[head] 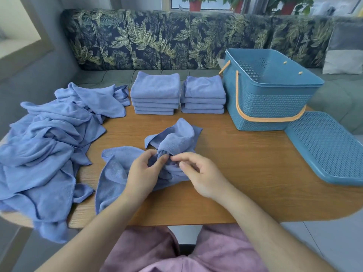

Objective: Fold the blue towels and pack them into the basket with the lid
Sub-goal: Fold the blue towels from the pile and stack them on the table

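Observation:
A crumpled blue towel [176, 138] lies in the middle of the wooden table [245, 163]. My left hand [141, 173] and my right hand [200, 173] meet over its near part, and both pinch its cloth with fingertips almost touching. A heap of unfolded blue towels [45, 154] covers the table's left side and hangs over its edge. Two stacks of folded blue towels [156, 93] [204, 95] stand at the far edge. The blue basket [269, 107] with orange handles stands open at the far right, and nothing shows inside it. Its lid [326, 146] lies flat beside it.
A leaf-patterned sofa [157, 40] runs behind the table, with a grey cushion [345, 48] at the right. Potted plants [196, 2] stand on the window sill above it. Bare wood shows between the towel and the lid. My lap in pink cloth [176, 252] is at the bottom.

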A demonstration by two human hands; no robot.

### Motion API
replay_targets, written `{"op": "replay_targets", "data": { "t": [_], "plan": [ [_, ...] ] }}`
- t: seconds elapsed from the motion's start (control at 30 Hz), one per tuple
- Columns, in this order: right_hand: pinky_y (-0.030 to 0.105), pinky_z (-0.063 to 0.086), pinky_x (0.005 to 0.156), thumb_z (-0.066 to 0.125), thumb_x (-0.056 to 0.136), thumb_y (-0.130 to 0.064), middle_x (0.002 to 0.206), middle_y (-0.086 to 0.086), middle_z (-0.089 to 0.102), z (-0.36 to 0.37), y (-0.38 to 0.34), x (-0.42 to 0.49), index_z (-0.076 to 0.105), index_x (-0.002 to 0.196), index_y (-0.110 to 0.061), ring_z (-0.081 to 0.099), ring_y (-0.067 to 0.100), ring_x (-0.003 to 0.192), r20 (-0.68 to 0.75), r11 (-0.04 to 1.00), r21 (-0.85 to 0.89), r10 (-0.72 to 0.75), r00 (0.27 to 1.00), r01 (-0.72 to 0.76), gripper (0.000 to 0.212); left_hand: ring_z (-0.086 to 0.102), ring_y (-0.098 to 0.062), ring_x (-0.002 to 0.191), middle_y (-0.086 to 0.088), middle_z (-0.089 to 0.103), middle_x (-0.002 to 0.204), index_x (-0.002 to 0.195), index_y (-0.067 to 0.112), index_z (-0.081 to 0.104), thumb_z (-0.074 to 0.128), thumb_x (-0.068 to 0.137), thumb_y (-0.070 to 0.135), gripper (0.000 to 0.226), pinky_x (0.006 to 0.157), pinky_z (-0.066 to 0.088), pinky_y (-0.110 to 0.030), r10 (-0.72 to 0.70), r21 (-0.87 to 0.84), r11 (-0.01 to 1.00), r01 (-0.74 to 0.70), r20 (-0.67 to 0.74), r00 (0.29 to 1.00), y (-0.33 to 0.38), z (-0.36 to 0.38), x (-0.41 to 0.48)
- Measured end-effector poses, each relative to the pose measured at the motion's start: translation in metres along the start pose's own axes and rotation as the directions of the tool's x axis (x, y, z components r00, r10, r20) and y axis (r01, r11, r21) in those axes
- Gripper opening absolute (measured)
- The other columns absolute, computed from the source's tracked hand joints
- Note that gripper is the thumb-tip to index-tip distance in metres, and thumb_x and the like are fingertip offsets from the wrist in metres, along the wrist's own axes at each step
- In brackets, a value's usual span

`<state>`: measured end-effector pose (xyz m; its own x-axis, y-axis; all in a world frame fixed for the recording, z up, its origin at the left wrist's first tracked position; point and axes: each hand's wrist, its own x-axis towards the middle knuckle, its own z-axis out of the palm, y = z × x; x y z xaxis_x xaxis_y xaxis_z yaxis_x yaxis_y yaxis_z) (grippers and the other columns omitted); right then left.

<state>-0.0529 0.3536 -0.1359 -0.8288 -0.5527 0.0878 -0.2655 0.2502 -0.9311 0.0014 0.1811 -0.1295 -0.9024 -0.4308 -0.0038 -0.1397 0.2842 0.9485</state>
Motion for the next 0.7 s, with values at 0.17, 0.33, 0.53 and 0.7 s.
{"op": "replay_targets", "data": {
  "t": [0.17,0.33,0.53,0.7],
  "plan": [
    [0.012,0.051,0.084,0.065,0.096,-0.028,0.102,-0.018,0.068,-0.002,0.009,0.009,0.064,0.115,-0.028,0.063,-0.010,0.093,-0.262,0.978,-0.061,0.176,0.949,-0.198,0.018,0.067,-0.038,0.089,-0.029,0.065,0.096,0.093,0.006,0.065,0.062,0.093,0.050,0.045,0.094,0.049,-0.059,-0.025,-0.227,0.973,0.045,0.090,0.996,0.002,0.000,-0.001],
    [0.031,0.056,0.094,0.071,0.089,-0.045,0.107,-0.006,0.076,0.002,0.006,0.008,0.069,0.115,-0.019,0.070,0.007,0.102,-0.151,0.933,0.240,0.308,0.940,-0.267,0.037,0.066,-0.043,0.104,-0.030,0.068,0.104,0.102,-0.002,0.065,0.060,0.099,0.039,0.042,0.099,0.047,-0.058,-0.019,-0.353,0.933,0.076,0.162,0.987,0.010,-0.001,-0.006],
    [0.030,0.051,0.078,0.070,0.095,-0.029,0.090,0.013,0.073,-0.008,0.001,0.007,0.071,0.092,-0.009,0.064,0.011,0.080,-0.218,0.937,0.296,0.255,0.942,-0.185,0.020,0.071,-0.032,0.098,-0.019,0.074,0.099,0.099,0.006,0.071,0.063,0.097,0.032,0.027,0.096,0.051,-0.048,-0.029,-0.361,0.929,0.076,0.134,0.991,0.016,-0.002,-0.010],
    [0.027,0.049,0.072,0.053,0.104,-0.037,0.085,0.005,0.072,-0.023,-0.004,0.007,0.071,0.090,-0.007,0.061,0.009,0.077,-0.356,0.953,0.265,0.240,0.903,-0.149,0.038,0.063,-0.042,0.115,-0.028,0.068,0.115,0.117,-0.002,0.066,0.053,0.099,0.049,0.056,0.104,0.046,-0.055,-0.053,-0.497,0.850,0.172,0.245,0.968,0.013,-0.010,-0.002]
  ]
}}
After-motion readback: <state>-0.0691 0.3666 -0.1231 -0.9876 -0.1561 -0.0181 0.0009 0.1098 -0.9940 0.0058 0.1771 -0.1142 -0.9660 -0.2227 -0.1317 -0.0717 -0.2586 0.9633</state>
